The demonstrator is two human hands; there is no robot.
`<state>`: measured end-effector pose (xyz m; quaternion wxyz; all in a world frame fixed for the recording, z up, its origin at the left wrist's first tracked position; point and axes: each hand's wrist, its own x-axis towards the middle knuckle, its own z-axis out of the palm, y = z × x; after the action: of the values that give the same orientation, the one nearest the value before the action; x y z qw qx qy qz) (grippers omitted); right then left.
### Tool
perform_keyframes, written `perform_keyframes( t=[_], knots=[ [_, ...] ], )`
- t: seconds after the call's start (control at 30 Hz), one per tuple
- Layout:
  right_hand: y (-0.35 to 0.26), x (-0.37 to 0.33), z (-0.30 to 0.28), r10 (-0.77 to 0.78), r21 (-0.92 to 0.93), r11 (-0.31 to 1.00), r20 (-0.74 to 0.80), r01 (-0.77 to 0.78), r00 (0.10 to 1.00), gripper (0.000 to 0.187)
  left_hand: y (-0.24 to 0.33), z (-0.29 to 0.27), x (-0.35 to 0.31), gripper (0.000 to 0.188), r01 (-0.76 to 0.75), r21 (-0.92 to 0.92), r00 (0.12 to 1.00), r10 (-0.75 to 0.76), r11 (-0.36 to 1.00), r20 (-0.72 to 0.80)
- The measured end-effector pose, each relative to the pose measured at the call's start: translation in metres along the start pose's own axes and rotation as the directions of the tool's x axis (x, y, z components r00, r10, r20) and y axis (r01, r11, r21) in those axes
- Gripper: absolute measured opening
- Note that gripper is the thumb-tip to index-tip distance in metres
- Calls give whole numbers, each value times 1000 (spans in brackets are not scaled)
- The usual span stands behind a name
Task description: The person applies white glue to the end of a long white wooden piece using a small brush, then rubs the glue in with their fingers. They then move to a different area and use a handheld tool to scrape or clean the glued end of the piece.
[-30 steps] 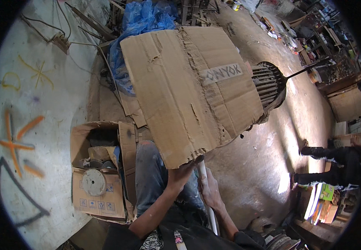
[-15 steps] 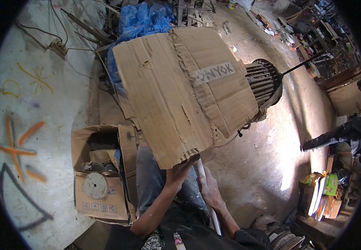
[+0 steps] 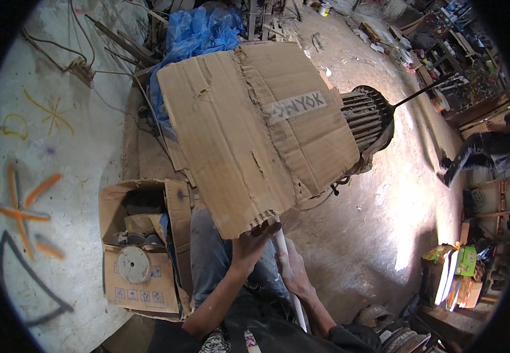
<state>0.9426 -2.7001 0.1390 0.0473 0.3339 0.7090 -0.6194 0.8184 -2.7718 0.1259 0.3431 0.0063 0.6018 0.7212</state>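
A long white rod (image 3: 282, 247) slants up from my lap, and its top end disappears under the lower edge of a cardboard sheet (image 3: 237, 141). My right hand (image 3: 293, 272) is closed round the rod below that edge. Higher up, my left hand (image 3: 250, 247) is bent in at the rod's upper part, its fingers curled and partly hidden by the cardboard. The sheet lies over a machine, whose ribbed motor housing (image 3: 365, 120) sticks out on the right. What the rod's hidden end touches cannot be seen.
On my left stands an open cardboard box (image 3: 143, 276) with a round pale disc (image 3: 134, 264) at its front. Blue plastic sheeting (image 3: 202, 29) lies behind the machine. A person's leg (image 3: 470, 154) shows at far right, above boxes and a green packet (image 3: 465, 260).
The view has shifted slightly, and the cardboard and motor sit a little further left. Both hands keep their places on the rod. The other person's leg at right has changed position.
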Motion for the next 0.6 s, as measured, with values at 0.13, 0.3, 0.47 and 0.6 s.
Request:
perform_keyframes(
  t=[0.13,0.3,0.47,0.6],
  knots=[
    [4,-5,3,-25,5,1000,-68,25,997,60,15,1,-4,29,-5,23,999,3,1000,46],
    [15,-48,-17,-211,134,969,10,208,977,60,37,7,-66,38,-178,112,952,142,978,273],
    [10,-79,-55,-99,626,743,451,-236,887,67,57,28,-80,30,85,-110,970,-57,990,234],
    [0,-96,-65,-252,804,279,589,-525,768,69,73,52,-84,28,49,-106,980,-27,993,197]
  ],
)
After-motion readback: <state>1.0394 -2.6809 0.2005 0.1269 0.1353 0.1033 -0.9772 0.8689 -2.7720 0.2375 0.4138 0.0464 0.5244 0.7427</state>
